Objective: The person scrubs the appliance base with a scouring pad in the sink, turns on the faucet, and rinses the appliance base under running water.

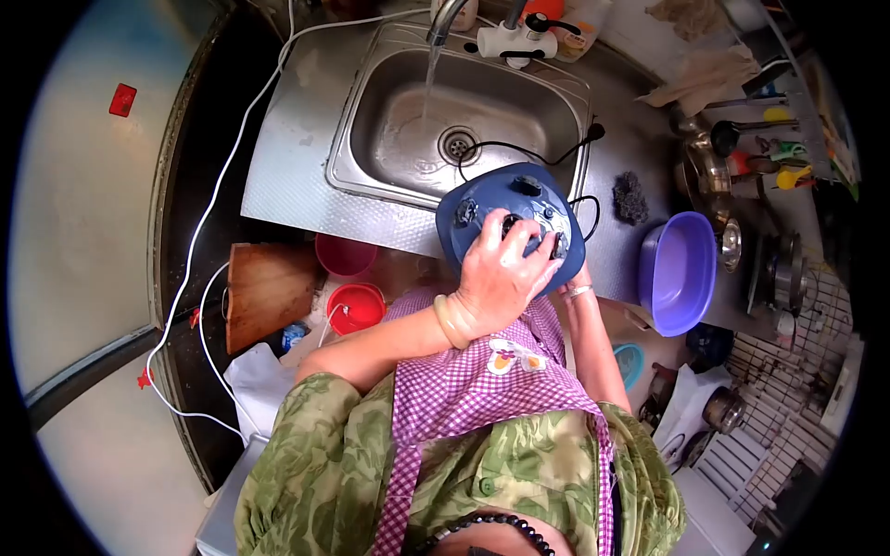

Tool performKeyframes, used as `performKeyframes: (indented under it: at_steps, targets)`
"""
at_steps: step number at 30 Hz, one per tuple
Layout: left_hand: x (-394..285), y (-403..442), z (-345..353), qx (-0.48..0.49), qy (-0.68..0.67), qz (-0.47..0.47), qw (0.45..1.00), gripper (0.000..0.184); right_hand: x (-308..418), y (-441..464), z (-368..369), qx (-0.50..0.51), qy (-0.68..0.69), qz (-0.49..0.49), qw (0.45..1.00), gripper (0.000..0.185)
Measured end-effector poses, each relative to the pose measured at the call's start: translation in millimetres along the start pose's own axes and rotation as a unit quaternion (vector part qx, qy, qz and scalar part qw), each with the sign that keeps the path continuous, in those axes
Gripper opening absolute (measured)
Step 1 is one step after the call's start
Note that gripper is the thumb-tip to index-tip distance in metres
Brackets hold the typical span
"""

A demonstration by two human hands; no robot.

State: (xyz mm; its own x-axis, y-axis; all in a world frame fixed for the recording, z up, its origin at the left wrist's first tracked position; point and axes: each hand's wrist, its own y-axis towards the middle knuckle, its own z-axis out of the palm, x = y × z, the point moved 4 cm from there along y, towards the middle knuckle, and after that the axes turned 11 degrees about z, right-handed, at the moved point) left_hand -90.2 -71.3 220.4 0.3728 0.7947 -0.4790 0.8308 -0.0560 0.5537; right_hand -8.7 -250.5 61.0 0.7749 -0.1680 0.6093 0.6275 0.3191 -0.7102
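Note:
A blue appliance base (450, 238) is held bottom side up at the front edge of the sink. Dark rubbery feet stick out of its wet underside. My left hand (501, 269), with a pale bangle at the wrist, lies on that underside with fingers bent and apart, touching around the dark feet. From behind the lower right side, my right hand (579, 279) supports the base; most of its fingers are hidden. A black power cord (508, 145) trails from the appliance across the sink to a plug (595, 132) at the right rim.
Water runs from a faucet (446, 23) into the steel sink (371, 120). On the right counter are a dark scouring pad (630, 197) and a purple basin (680, 273). Below stand a red bucket (356, 310) and a wooden board (269, 292). A white cable (215, 199) hangs at left.

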Motion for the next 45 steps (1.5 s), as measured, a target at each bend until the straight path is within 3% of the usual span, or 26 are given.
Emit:
performKeyframes:
  at_steps: [4,6,9,11,14,15,16,18,21,24,27,30,32,34,36,37,38,39,41,44,45]
  targets:
    - [-6,0,4,0.006,0.018,0.002,1.0,0.03,-4,8,-10,0.04,0.024,0.022,0.999,0.036]
    - [-7,2,6,0.006,0.025,0.009,1.0,0.03,-6,-1,-21,-0.005,0.033,0.06,0.998,0.057]
    - [-14,1,16,0.012,0.034,0.016,0.999,0.029,1,-7,-48,-0.081,-0.143,0.103,0.981,0.064]
    - [-24,2,26,0.025,0.056,0.026,0.998,0.03,20,-29,-59,-0.14,-0.308,0.151,0.929,0.06]
    - [-33,-3,41,0.04,0.079,0.043,0.995,0.033,41,-39,-63,-0.123,-0.378,-0.003,0.918,0.049]
    - [-33,-5,45,0.041,0.082,0.056,0.994,0.034,50,-43,-56,-0.125,-0.351,-0.099,0.923,0.035]
    - [-34,-6,47,0.041,0.085,0.07,0.993,0.034,65,-48,-40,-0.082,-0.303,-0.224,0.923,0.027]
    - [-39,-7,47,0.044,0.111,0.067,0.991,0.035,100,-64,5,-0.032,-0.335,-0.312,0.889,0.026]
    - [-42,-5,49,0.055,0.143,0.07,0.986,0.036,115,-52,51,0.03,-0.385,-0.335,0.859,0.03]
    - [-45,-7,48,0.051,0.15,0.073,0.985,0.036,109,-25,64,0.035,-0.417,-0.316,0.851,0.02]
    - [-47,-11,47,0.042,0.131,0.049,0.989,0.037,103,-16,61,0.082,-0.356,-0.302,0.88,0.016]
    - [-41,-22,46,-0.012,0.064,0.02,0.998,0.067,102,-17,60,0.084,-0.364,-0.303,0.877,0.017]
    - [-32,-34,38,-0.065,0.1,0.084,0.989,0.091,100,-15,60,0.073,-0.372,-0.325,0.866,0.017]
    - [-29,-44,16,-0.091,0.139,-0.011,0.986,0.1,102,-16,61,0.073,-0.376,-0.318,0.868,0.016]
    - [-6,-65,14,-0.111,0.089,-0.16,0.977,0.107,103,-10,61,0.074,-0.384,-0.322,0.862,0.017]
    - [10,-78,19,-0.099,0.015,-0.2,0.975,0.108,102,-9,60,0.075,-0.389,-0.322,0.86,0.017]
    - [24,-94,28,-0.087,-0.03,-0.253,0.963,0.097,101,-10,60,0.08,-0.384,-0.315,0.864,0.017]
    - [30,-93,37,-0.119,-0.212,-0.311,0.919,0.09,101,-10,60,0.084,-0.379,-0.31,0.868,0.018]
    - [31,-94,51,-0.147,-0.36,-0.368,0.845,0.082,100,-13,59,0.087,-0.378,-0.297,0.873,0.019]
    - [31,-97,61,-0.169,-0.325,-0.401,0.839,0.077,100,-9,45,0.081,-0.351,-0.322,0.875,0.019]
    - [28,-99,63,-0.19,-0.345,-0.411,0.822,0.077,102,-6,34,0.09,-0.28,-0.254,0.921,0.022]
